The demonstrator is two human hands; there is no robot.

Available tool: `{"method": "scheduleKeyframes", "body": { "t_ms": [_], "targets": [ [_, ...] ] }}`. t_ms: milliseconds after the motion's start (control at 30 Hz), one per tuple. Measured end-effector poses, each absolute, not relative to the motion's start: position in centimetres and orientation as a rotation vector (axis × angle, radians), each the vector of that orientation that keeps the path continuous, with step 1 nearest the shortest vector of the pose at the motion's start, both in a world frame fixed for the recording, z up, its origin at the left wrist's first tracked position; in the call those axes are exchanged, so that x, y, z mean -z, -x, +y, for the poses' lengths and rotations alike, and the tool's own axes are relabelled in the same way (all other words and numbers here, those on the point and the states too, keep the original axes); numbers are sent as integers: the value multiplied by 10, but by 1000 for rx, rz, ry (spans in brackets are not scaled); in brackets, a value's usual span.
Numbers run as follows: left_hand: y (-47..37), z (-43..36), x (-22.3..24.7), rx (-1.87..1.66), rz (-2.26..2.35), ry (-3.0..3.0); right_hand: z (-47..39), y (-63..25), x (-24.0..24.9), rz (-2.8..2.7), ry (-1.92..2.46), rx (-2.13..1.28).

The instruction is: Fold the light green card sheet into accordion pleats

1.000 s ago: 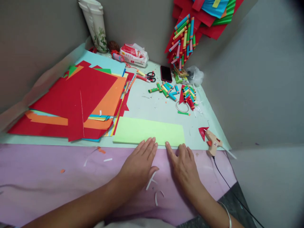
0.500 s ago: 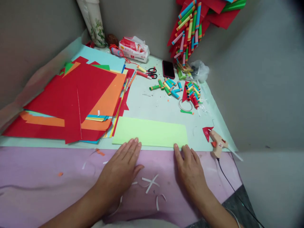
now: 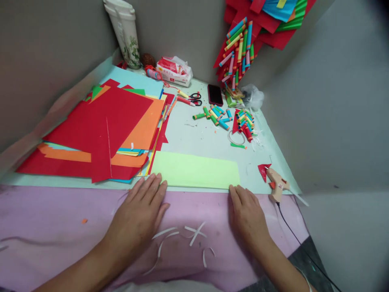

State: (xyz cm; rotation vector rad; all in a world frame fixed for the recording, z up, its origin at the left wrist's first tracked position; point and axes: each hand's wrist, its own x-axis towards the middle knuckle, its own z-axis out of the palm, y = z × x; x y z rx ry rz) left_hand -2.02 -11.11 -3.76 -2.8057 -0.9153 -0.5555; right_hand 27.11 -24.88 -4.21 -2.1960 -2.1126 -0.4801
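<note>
A folded sheet of light green paper [image 3: 197, 170] lies flat near the front edge of the pale green table covering. My left hand [image 3: 141, 207] rests flat, its fingertips on the paper's near left corner, fingers stretched out. At the near right corner, my right hand [image 3: 249, 211] touches the paper's edge with its fingertips, the fingers extended and lying flat. Neither hand grips anything. Several white paper strips [image 3: 196, 234] lie on the purple cloth [image 3: 188, 267] between my forearms.
Stacked red, orange and blue paper [image 3: 121, 117] lies at left. Rolled paper tubes [image 3: 217, 115], scissors [image 3: 196, 98] and a phone [image 3: 215, 95] are farther back. A corded glue gun [image 3: 277, 184] sits at right. A white cup [image 3: 126, 36] and tissue pack [image 3: 174, 71] stand behind.
My left hand has slid left along the near fold to the paper's left corner. My right hand has shifted slightly right to the other corner. The camera view has moved a little.
</note>
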Motion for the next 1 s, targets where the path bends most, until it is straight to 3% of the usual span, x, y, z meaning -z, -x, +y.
{"method": "scheduleKeyframes", "body": {
  "t_ms": [333, 767, 1000],
  "targets": [
    [4, -100, 55, 724, -666, 2933, -243, -269, 39, -2041, 2113, 519],
    [3, -85, 44, 940, -489, 2999, -239, -275, 39, -2112, 1869, 509],
    [1, -80, -4, 975, -555, 2912, -236, -277, 5, -2016, 1808, 486]
  ]
}}
